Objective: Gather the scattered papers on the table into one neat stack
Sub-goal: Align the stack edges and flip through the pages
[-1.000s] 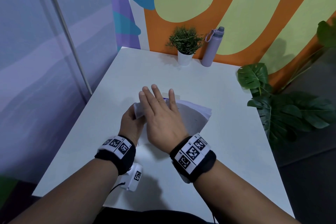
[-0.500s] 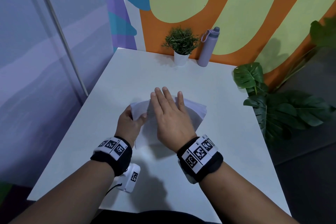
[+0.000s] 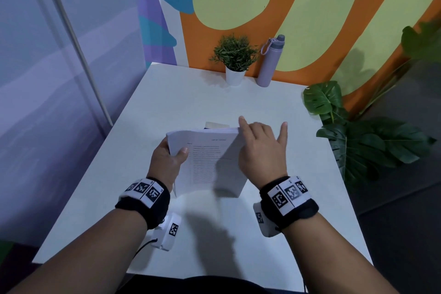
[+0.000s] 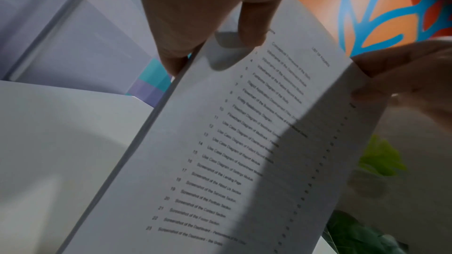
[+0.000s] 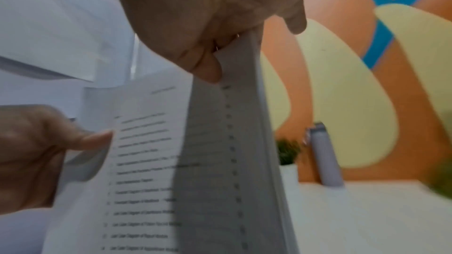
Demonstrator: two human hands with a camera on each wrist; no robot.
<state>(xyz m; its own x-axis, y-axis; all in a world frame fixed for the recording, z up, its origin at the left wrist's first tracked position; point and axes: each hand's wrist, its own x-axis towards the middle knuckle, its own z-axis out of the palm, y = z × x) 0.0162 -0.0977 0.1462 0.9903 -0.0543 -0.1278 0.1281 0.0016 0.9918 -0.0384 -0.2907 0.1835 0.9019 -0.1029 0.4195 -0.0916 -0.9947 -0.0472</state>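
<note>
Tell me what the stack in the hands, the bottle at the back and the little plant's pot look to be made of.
Stack of papers: thin matte white printer paper; printed lines, and it bends.
Water bottle: lilac, smooth matte body, likely coated metal or plastic; grey cap and carry loop look plastic.
Pot: plain white, smooth; ceramic or plastic, cannot tell.
</note>
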